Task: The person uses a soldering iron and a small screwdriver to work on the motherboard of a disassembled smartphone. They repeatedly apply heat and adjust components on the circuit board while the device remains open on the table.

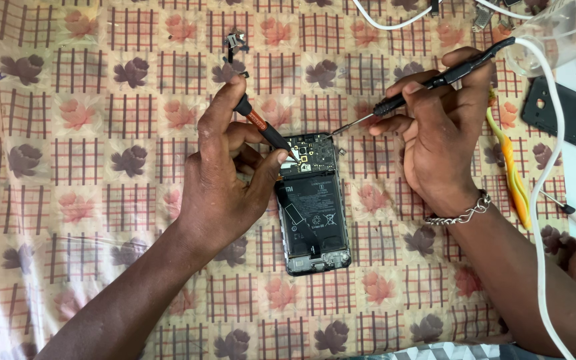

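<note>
The phone (315,203) lies open-backed on the flowered cloth (68,167), its long axis running away from the person, battery toward the near end and circuit board at the far end. Both hands close in on that far end from opposite sides.

The left hand (225,180) is the nearer one — its thumb and fingers touch the phone's left edge, and it is clenched round a red-and-black driver (261,127), tip slanting down to the right onto the board's left corner. The right hand (438,133) sits apart, off to the phone's right, gripping a black tool (445,77) pen-style; the thin metal tip reaches leftward and lands just by the board's top right corner. So both tips meet the same short edge — one from each flank.

Small loose parts (235,43) rest on the cloth beyond the left hand. A white cable (545,200) curls past the right wrist, a yellow-green tool (511,167) lies beside it, and a black back cover (571,120) sits at the far right.
</note>
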